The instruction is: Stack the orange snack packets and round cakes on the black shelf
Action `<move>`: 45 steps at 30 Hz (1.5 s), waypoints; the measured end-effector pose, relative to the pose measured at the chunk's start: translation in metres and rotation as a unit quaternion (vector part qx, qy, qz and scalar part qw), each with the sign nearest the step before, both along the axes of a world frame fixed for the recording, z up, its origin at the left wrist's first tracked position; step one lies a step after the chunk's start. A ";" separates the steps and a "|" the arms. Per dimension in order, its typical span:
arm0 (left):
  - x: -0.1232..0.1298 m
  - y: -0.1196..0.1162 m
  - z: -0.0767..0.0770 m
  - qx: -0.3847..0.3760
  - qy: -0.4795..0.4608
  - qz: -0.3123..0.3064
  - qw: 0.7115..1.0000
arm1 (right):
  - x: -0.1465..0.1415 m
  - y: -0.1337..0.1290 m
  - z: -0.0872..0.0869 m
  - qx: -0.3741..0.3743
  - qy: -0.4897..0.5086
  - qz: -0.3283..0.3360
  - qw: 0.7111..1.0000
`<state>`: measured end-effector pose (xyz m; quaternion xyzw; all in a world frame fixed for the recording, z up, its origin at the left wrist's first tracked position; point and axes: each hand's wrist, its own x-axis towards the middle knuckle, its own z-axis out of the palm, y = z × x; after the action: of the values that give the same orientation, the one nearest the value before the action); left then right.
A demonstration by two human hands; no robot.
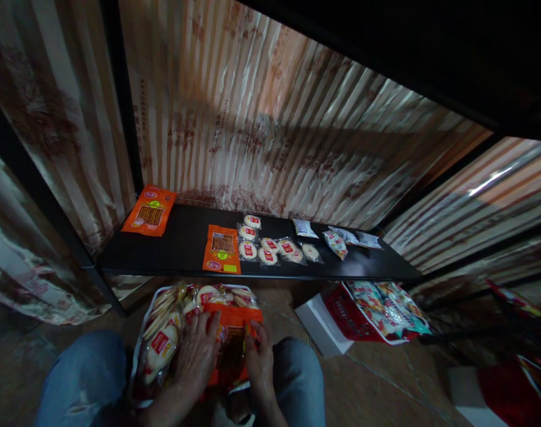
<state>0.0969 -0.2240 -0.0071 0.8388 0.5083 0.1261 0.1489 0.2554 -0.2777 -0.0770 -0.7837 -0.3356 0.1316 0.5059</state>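
An orange snack packet (233,335) lies over the basket (136,363) of round white packaged biscuits between my knees. My left hand (198,351) rests along the packet's left side, its fingers over the edge. At the right edge, my right hand (258,354) grips with bent fingers. Both hands hold the packet between them; their undersides are hidden. Clear-wrapped biscuits (162,345) with red labels fill the basket's left side and back.
On the black shelf (190,222) are two orange packets (151,210), several wrapped biscuits (269,251) and small pouches (336,244). A red basket (348,314) of bagged snacks stands right beside a white box (321,326). Dark shelf posts (121,89) rise at the left.
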 end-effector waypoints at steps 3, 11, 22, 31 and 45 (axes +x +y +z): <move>0.001 -0.001 -0.003 0.007 -0.009 0.016 1.000 | 0.001 -0.008 -0.013 -0.015 0.043 -0.033 0.998; -0.003 0.004 -0.015 0.024 -0.064 0.044 0.997 | -0.001 -0.011 -0.021 -0.016 0.044 -0.028 0.998; -0.009 0.012 0.005 -0.053 -0.008 0.022 0.998 | -0.003 -0.009 -0.021 -0.027 0.044 -0.017 0.999; -0.020 0.013 0.002 -0.029 -0.081 0.043 0.995 | -0.005 -0.012 -0.023 -0.026 0.036 -0.023 0.999; -0.048 0.048 0.005 -0.204 -0.470 0.163 0.843 | -0.015 -0.002 -0.004 -0.014 0.103 -0.034 0.994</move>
<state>0.0487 -0.1756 -0.0017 0.5351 0.5208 0.4207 0.5153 0.2401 -0.2799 -0.0806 -0.7842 -0.2529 0.1990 0.5306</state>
